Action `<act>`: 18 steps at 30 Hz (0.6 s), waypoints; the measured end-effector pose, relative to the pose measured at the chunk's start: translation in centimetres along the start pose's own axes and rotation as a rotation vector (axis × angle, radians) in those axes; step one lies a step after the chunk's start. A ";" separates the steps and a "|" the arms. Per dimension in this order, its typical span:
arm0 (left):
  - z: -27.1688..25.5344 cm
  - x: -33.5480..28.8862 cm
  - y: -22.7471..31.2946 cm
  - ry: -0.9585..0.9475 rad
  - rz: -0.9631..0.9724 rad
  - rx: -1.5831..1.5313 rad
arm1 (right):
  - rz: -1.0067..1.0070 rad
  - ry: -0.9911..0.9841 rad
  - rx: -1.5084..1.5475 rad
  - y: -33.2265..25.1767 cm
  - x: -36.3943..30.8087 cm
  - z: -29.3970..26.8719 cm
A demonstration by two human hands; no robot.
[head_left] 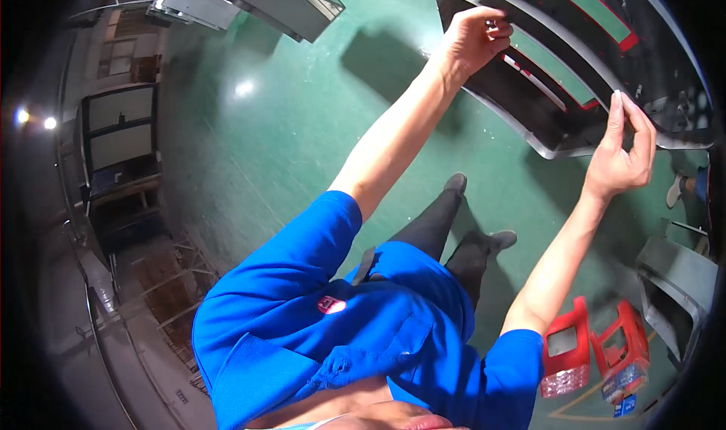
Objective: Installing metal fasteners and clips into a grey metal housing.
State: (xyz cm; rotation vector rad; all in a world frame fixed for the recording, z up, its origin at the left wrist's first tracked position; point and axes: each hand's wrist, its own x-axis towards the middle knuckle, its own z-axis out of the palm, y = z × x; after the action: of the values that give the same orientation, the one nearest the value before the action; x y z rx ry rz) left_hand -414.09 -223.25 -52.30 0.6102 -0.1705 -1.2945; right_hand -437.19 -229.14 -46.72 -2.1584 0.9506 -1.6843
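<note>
A large dark panel [522,116] with a pale curved rim and long slots edged in red stands at the upper right. Over its left end is my left hand [478,43], its fingers curled in toward the thumb. My right hand [624,154] is raised at the panel's near edge, with thumb and fingertips pinched together close to the pale rim. Whatever either hand holds, if anything, is too small to make out. Green floor shows through the panel's slots.
Two red plastic stools [567,347] with clear-wrapped items stand at the lower right, below a grey metal housing [677,279]. Another person's shoe [674,192] shows at the right edge. A grey metal cabinet [280,6] stands at the top, on green floor [265,142].
</note>
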 end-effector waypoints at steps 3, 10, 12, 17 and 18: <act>0.1 0.2 -0.3 -0.002 0.046 0.080 | 0.030 0.004 0.088 1.0 0.8 0.3; 1.4 -0.5 -2.2 0.106 0.165 0.198 | 0.335 0.079 0.301 1.6 -2.5 4.4; 0.6 0.0 -2.4 0.182 0.114 0.197 | 0.358 0.081 0.312 2.9 -2.9 6.4; 1.2 1.5 -4.7 0.230 0.216 0.109 | 0.183 0.181 0.185 5.6 -2.0 11.2; 1.0 1.7 -5.1 0.235 0.243 0.122 | 0.230 0.111 0.143 6.1 -2.1 11.5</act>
State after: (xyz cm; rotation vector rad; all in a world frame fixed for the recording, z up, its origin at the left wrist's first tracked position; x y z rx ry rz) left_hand -418.36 -225.93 -54.46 0.8145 -0.1258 -0.9750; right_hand -428.78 -234.71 -55.30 -1.8064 1.0290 -1.7166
